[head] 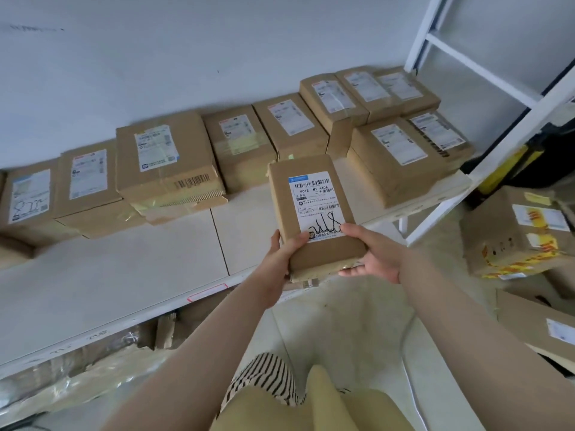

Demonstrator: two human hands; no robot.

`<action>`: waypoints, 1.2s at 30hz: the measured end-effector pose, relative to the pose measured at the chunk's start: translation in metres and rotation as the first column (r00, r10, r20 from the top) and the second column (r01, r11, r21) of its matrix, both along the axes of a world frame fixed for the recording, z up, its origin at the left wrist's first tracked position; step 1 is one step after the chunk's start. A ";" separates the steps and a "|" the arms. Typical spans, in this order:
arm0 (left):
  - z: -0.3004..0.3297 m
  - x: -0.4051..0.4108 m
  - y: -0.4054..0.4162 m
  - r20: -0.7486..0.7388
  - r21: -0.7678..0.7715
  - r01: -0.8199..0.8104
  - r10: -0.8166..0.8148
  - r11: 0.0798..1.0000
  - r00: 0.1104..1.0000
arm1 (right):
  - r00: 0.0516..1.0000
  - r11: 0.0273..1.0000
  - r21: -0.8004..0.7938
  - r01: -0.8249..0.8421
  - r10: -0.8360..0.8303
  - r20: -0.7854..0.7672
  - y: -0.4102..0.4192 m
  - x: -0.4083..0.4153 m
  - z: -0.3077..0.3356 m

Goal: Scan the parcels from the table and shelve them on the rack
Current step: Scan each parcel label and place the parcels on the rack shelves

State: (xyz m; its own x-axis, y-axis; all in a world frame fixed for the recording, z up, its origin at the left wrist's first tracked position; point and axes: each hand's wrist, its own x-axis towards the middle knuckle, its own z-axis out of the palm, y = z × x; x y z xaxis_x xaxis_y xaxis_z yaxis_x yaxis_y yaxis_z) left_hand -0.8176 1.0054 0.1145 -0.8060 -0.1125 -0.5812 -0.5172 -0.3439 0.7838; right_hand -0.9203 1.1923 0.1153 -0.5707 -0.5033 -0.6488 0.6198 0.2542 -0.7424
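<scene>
while both arms reach forward, left hand (281,255) and right hand (371,255) grip parcel (314,213)

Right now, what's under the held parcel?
Under the parcel: right hand fingers beneath its near end, left hand gripping the side. Below its far half lies the shelf; the patch directly beneath is covered.
</scene>
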 end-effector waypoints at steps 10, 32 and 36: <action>-0.016 -0.064 0.012 0.058 0.021 0.052 -0.053 0.998 0.997 | 0.999 0.999 0.050 0.006 -0.007 0.037 0.016 -0.061 0.000; -0.018 -0.177 0.059 0.178 -0.123 0.025 -0.003 0.992 0.984 | 0.872 0.868 0.129 0.480 -0.488 0.042 0.033 -0.121 -0.015; -0.017 -0.186 0.073 0.196 -0.160 -0.060 0.091 0.985 0.976 | 0.850 0.854 0.143 0.499 -0.515 0.110 0.034 -0.135 -0.021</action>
